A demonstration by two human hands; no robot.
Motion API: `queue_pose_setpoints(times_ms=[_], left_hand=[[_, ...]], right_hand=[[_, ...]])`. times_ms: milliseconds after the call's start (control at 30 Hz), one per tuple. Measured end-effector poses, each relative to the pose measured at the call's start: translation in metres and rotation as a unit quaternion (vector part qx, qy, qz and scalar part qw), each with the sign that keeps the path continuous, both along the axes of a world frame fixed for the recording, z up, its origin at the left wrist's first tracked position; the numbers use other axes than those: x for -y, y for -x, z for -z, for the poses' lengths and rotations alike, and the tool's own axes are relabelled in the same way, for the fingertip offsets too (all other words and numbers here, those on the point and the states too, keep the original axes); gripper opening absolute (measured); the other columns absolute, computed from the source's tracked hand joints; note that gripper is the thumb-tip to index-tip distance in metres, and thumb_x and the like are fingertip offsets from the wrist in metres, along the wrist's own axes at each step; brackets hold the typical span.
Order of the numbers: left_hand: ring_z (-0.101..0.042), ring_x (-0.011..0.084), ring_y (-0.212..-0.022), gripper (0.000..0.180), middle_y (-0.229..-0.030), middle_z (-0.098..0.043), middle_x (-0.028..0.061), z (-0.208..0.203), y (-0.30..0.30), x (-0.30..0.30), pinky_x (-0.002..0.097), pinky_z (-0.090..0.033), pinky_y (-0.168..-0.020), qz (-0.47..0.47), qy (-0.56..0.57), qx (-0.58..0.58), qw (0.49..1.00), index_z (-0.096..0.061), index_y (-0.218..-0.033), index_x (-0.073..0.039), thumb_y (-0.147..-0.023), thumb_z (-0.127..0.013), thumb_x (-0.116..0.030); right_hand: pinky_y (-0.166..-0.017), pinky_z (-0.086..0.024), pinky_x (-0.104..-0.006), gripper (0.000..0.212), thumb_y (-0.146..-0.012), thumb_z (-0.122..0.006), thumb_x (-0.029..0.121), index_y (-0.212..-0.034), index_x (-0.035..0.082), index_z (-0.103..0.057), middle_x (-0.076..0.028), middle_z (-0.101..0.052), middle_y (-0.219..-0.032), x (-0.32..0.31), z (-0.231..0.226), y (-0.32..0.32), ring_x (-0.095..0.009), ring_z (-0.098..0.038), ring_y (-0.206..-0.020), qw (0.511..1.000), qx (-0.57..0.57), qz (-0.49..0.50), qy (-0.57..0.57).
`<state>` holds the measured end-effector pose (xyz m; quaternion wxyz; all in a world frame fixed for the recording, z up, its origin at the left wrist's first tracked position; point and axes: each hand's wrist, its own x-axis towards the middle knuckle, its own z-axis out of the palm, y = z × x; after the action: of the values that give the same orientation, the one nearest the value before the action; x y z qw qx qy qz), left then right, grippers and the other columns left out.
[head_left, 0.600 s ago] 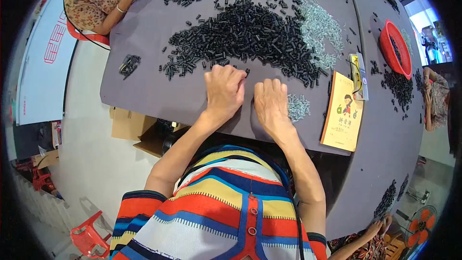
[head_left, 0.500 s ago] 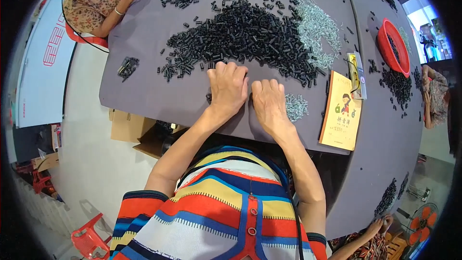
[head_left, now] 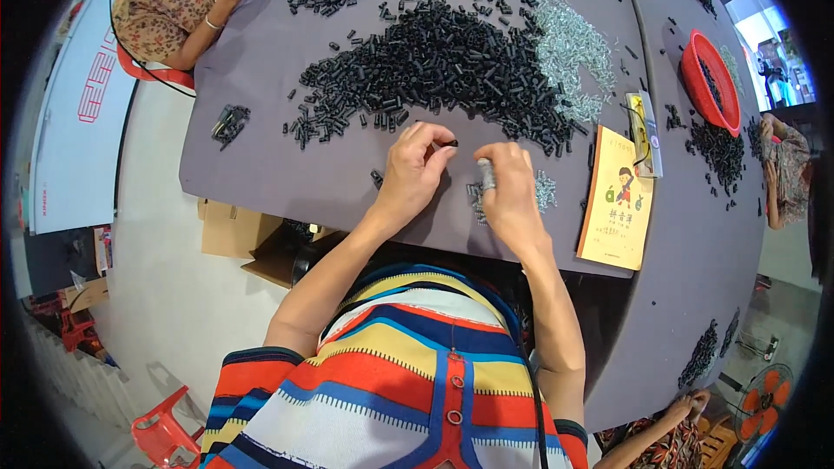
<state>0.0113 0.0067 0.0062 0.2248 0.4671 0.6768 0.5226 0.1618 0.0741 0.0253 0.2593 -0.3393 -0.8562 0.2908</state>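
Observation:
My left hand [head_left: 415, 169] is raised a little over the grey table [head_left: 261, 165] and pinches a small black tube piece [head_left: 451, 143] between thumb and fingers. My right hand [head_left: 508, 189] is beside it, fingers closed on a small silver metal piece [head_left: 486, 174]. Just beyond both hands lies a big heap of black tube pieces [head_left: 434, 61]. A small cluster of silver pieces [head_left: 543, 191] lies by my right hand, and a larger silver heap [head_left: 569, 52] sits at the back right.
A yellow booklet [head_left: 618, 208] lies right of my hands, with a narrow packet [head_left: 645, 122] above it. A red bowl [head_left: 708, 78] holds black pieces at the far right. Other people sit at the top left [head_left: 174, 9], right edge and bottom right. Cardboard boxes [head_left: 243, 234] are under the table.
Both hands lifted off the table where they were lying flat. The left now pinches a black piece and the right holds a silver piece, brought close together.

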Motion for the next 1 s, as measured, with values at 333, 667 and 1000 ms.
queue_pose_setpoints(times_ms=[333,667,1000], left_hand=[[-0.055,0.0069,-0.071,0.016,-0.087,-0.061,0.0018,-0.005,-0.018,0.018,0.0213,-0.046,-0.064,0.022,-0.013,0.168,0.985,-0.067,-0.099,0.001,-0.083,-0.066,0.001],[-0.058,0.0082,-0.074,0.016,-0.086,-0.062,0.0032,0.004,-0.021,0.021,0.0214,-0.047,-0.066,0.03,-0.021,0.16,0.986,-0.067,-0.097,0.001,-0.08,-0.069,0.002],[-0.057,0.0068,-0.075,0.014,-0.086,-0.062,0.0015,0.005,-0.025,0.022,0.0209,-0.047,-0.066,0.039,0.0,0.226,0.973,-0.066,-0.096,0.001,-0.082,-0.066,0.003]], right_hand=[[-0.078,-0.047,-0.0266,0.029,-0.081,-0.05,-0.012,-0.105,-0.001,-0.061,-0.008,-0.064,-0.093,0.009,0.005,0.004,-0.015,-0.059,-0.086,0.951,-0.182,0.036,0.248],[-0.074,-0.047,-0.0283,0.023,-0.08,-0.053,-0.01,-0.099,0.001,-0.063,-0.009,-0.063,-0.091,0.011,0.01,0.003,-0.018,-0.061,-0.081,0.963,-0.164,0.017,0.214],[-0.072,-0.047,-0.0352,0.023,-0.074,-0.063,-0.006,-0.095,0.003,-0.065,-0.011,-0.064,-0.088,0.018,0.002,-0.004,-0.027,-0.059,-0.082,0.982,-0.122,0.026,0.144]])
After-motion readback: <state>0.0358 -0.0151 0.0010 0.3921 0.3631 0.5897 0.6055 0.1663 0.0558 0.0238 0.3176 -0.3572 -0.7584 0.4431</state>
